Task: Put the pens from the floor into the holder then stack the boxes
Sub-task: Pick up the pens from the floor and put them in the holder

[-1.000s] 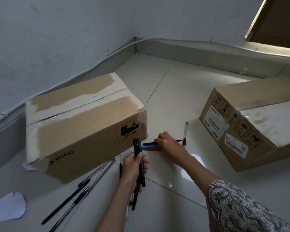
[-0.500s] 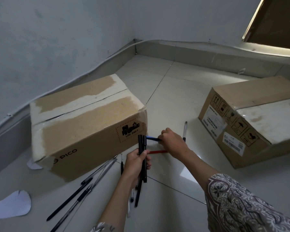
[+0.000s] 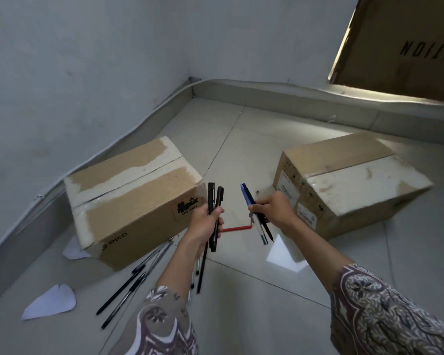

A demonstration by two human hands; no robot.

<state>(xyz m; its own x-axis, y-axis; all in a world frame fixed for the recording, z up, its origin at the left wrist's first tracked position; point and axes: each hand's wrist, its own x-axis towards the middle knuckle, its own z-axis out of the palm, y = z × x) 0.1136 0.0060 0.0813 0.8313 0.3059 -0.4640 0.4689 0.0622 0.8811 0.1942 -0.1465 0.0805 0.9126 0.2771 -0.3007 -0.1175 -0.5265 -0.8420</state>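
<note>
Midway through gathering, we have pens in both fists and more on the floor.

Our left hand (image 3: 207,224) is clenched around a bundle of black pens (image 3: 214,208), held upright so they stay together; our right hand (image 3: 272,210) grasps a blue pen (image 3: 246,197) with a few others. A red pen (image 3: 235,228) lies on the tiles between our hands, and several black pens (image 3: 128,285) remain beside the left box (image 3: 128,201). The right box (image 3: 344,183) sits well apart, unstacked. No holder is in view.
</note>
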